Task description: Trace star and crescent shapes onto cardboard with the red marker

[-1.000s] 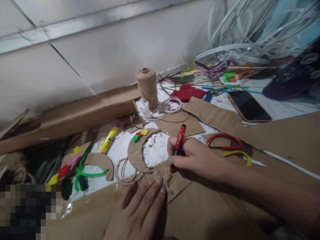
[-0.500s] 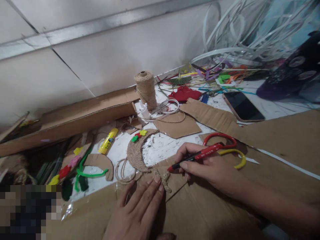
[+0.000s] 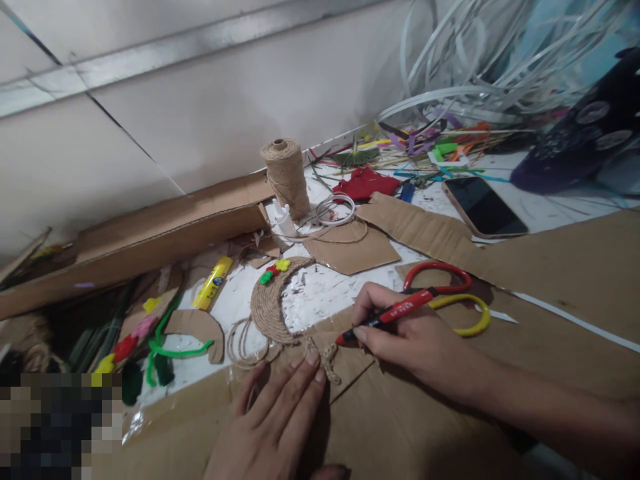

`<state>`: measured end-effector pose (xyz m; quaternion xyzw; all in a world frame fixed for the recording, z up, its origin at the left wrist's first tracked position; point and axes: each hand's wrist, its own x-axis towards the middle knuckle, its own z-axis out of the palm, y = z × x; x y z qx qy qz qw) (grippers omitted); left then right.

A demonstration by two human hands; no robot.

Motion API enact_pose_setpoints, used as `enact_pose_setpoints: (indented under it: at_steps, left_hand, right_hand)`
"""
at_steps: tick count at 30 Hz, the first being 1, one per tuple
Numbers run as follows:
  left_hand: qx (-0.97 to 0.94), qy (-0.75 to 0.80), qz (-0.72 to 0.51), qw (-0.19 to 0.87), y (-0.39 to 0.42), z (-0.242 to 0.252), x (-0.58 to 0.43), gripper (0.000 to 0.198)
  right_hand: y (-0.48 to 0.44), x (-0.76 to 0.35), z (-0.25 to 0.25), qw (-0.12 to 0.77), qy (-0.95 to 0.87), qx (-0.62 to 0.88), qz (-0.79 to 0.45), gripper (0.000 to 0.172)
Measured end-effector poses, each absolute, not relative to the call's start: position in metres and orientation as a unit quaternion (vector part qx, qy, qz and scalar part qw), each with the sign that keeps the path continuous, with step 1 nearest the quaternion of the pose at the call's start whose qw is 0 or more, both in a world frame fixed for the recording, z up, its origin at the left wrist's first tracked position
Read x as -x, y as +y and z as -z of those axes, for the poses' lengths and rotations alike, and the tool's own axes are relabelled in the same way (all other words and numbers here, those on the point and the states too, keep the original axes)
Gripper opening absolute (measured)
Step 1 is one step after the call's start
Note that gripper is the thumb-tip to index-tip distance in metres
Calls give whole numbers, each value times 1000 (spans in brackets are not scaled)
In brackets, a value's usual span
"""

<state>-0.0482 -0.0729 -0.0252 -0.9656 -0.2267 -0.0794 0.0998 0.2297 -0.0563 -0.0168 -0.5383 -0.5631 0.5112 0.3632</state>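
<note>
At the far left of the frame, green pipe cleaners [image 3: 173, 348] and small felt shapes lie beside a cardboard arc [image 3: 196, 333], with a yellow glue stick [image 3: 213, 283] just above it. A long cardboard strip [image 3: 150, 247] leans along the wall at the upper left. Near the middle of the frame, a crescent of coiled twine [image 3: 267, 310] rests on the white table [image 3: 313, 293], its lower edge against a large cardboard sheet [image 3: 400, 427]. Small green, red and yellow flowers [image 3: 274, 270] sit at its upper tip, and a loose twine loop [image 3: 244, 343] trails beside it. The left hand [image 3: 270, 423] lies open and flat on the cardboard sheet, fingers spread, holding nothing, its fingertips [image 3: 313, 359] just beside a short twisted length of twine [image 3: 323, 360]. A twine spool [image 3: 285, 179] stands behind the crescent. To the right, the right hand [image 3: 410, 330] closes around a red marker [image 3: 395, 313], its tip just above the cardboard near the twisted twine. Red-and-yellow-handled scissors [image 3: 445, 293] lie just past that hand, and a phone [image 3: 484, 207] lies at the upper right.
</note>
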Motion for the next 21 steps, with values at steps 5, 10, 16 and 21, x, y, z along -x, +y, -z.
enact_pose_setpoints:
  at_steps: [5, 10, 16, 21]
  left_hand:
    - [967, -234, 67, 72, -74, 26, 48, 62]
    - [968, -229, 67, 80, -74, 26, 49, 62]
    - [966, -241, 55, 72, -77, 23, 46, 62]
    - [966, -245, 50, 63, -78, 22, 43, 61]
  right_hand:
    - [-58, -228, 19, 361, -585, 535, -491, 4]
    - [-60, -227, 17, 358, -592, 517, -504, 6]
    - [-62, -230, 17, 340, -603, 528, -492, 4]
    - [-64, -226, 14, 318, -620, 514, -499, 6]
